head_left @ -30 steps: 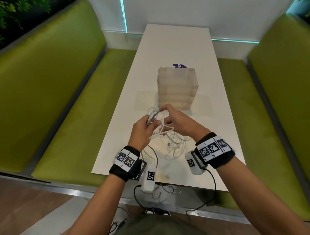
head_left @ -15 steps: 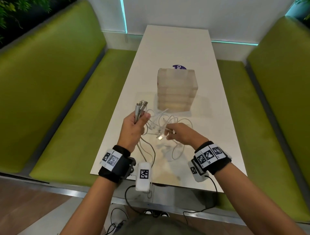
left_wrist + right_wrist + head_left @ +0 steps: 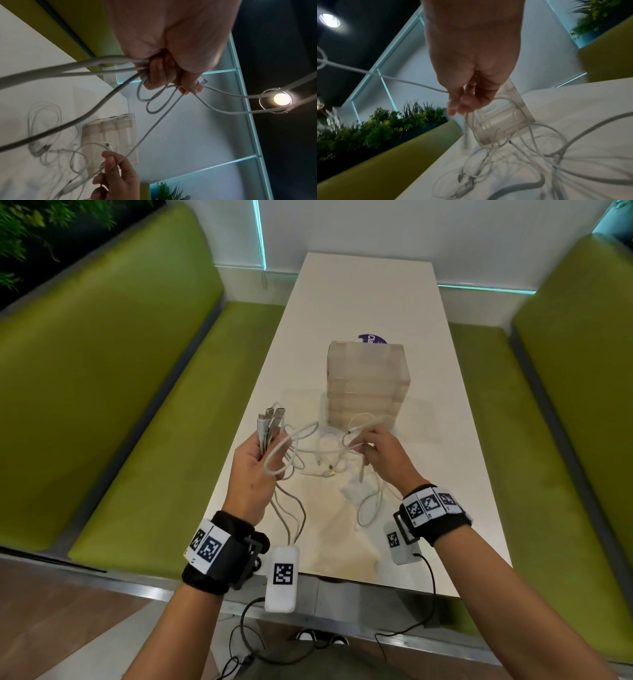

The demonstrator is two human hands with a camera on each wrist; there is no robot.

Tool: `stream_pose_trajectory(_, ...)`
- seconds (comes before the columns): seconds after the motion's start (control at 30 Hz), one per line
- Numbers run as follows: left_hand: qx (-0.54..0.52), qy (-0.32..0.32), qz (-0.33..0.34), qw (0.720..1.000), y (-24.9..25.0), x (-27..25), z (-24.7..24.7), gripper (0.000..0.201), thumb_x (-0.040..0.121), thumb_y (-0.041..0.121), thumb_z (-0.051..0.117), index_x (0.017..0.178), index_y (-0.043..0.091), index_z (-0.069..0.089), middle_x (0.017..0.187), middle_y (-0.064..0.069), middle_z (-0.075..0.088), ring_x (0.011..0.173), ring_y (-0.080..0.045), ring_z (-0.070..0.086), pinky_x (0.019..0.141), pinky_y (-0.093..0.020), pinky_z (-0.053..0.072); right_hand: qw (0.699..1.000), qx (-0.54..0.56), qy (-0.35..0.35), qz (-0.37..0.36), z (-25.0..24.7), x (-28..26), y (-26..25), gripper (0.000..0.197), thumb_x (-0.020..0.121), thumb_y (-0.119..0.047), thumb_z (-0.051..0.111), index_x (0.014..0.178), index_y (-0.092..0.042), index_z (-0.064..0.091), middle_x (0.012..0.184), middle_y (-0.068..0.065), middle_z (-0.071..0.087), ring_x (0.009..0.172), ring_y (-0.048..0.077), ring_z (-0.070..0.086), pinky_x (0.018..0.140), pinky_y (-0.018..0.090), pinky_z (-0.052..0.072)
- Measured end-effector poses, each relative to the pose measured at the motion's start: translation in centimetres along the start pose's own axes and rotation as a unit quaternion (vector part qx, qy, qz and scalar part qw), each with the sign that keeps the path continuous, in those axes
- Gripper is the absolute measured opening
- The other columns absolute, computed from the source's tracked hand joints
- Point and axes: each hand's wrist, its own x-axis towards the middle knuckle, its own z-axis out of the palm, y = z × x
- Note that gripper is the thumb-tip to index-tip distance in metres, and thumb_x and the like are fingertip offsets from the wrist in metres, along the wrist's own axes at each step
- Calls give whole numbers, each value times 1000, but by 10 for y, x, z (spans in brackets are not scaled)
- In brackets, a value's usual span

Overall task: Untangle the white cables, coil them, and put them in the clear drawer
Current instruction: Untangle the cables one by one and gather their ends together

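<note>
Several tangled white cables [image 3: 322, 453] [image 3: 522, 155] hang between my hands and trail onto the white table [image 3: 363, 302]. My left hand [image 3: 255, 470] [image 3: 169, 75] grips a bundle of cable ends, with the metal plugs [image 3: 270, 419] sticking up out of the fist. To the right, my right hand [image 3: 380, 450] [image 3: 467, 102] pinches one cable strand [image 3: 363, 422] near its end, close in front of the clear drawer unit [image 3: 364, 381] [image 3: 109, 129] [image 3: 501, 115]. All the drawers look closed.
Green upholstered benches [image 3: 120, 392] [image 3: 548, 422] run along both sides of the narrow table. A blue round sticker [image 3: 371, 338] shows behind the drawer unit. Loose cable loops [image 3: 368, 508] lie near the table's front edge. Plants [image 3: 376, 127] stand behind the left bench.
My left hand has moved left and up with the plug ends. My right hand has let go lower down and taken a strand further right, nearer the drawer unit, spreading the cables apart.
</note>
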Motion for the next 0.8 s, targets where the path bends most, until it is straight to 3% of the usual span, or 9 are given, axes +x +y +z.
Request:
stream_pose_trajectory(0.07, -9, 4, 1, 1000, -1, 3, -5, 19, 89, 29, 63, 70, 28, 64, 59, 7, 34, 45, -5, 27, 43, -17, 29, 998, 55, -32, 19, -4, -2, -2, 22, 91, 3, 51, 99, -3, 70, 108, -1, 47, 70, 15, 57, 47, 17, 45)
stream_pose_trajectory(0.13, 3, 13, 0, 1000, -2, 6, -12, 16, 85, 34, 62, 70, 28, 61, 64, 1, 33, 46, -6, 27, 44, -17, 29, 997, 58, -49, 20, -9, -5, -3, 28, 91, 7, 46, 103, -4, 70, 106, 2, 51, 70, 14, 57, 47, 17, 45)
stream_pose_trajectory(0.27, 57, 4, -11, 998, -7, 5, -15, 17, 93, 27, 56, 91, 11, 63, 66, -5, 30, 50, -10, 23, 45, -23, 25, 998, 21, -52, 33, -22, -11, -18, 35, 92, 5, 45, 115, -11, 66, 92, 9, 67, 62, 4, 58, 52, 11, 42)
stream_pose_trajectory(0.33, 125, -25, -28, 991, -14, 5, -15, 22, 95, 27, 53, 98, 8, 62, 59, 6, 35, 50, -10, 23, 45, -26, 23, 993, 68, -94, 18, -30, -23, -35, 42, 91, 4, 48, 125, -19, 57, 82, 4, 72, 65, 4, 63, 63, 15, 46)
stream_pose_trajectory(0.4, 225, -85, -29, 970, -24, 5, -14, 30, 94, 32, 54, 101, 3, 61, 62, 5, 46, 50, -9, 31, 48, -26, 27, 980, 119, -157, -11, -37, -40, -55, 57, 90, 2, 55, 131, -37, 44, 79, 2, 74, 74, 14, 67, 72, 21, 50)
stream_pose_trajectory(0.5, 322, -179, -44, 929, -36, -1, -4, 17, 93, 30, 58, 89, 15, 64, 70, 3, 60, 55, -3, 46, 56, -24, 36, 967, 139, -211, -42, -37, -65, -76, 70, 85, -5, 65, 133, -49, 38, 78, 7, 74, 75, 18, 67, 74, 25, 53)
stream_pose_trajectory(0.6, 351, -245, -88, 899, -46, -11, 6, 18, 94, 28, 56, 87, 13, 65, 78, -8, 66, 62, -8, 52, 58, -18, 41, 971, 131, -198, -42, -27, -81, -76, 49, 80, -7, 71, 122, -32, 62, 72, 6, 72, 66, 14, 62, 74, 27, 52)
stream_pose_trajectory(0.67, 361, -274, -99, 886, -51, -15, 6, 33, 93, 34, 55, 93, 2, 65, 86, -17, 66, 66, -16, 54, 63, -27, 44, 975, 134, -176, -36, -20, -90, -68, 31, 77, -8, 74, 104, -23, 73, 72, 7, 71, 63, 13, 59, 69, 30, 50)
stream_pose_trajectory(0.8, 390, -339, -139, 845, -53, -21, 6, 23, 91, 31, 57, 79, 12, 63, 78, -14, 61, 66, -13, 48, 62, -29, 36, 976, 112, -180, -41, -6, -108, -52, 19, 79, -13, 73, 90, -28, 75, 77, 1, 70, 67, 14, 59, 69, 36, 50)
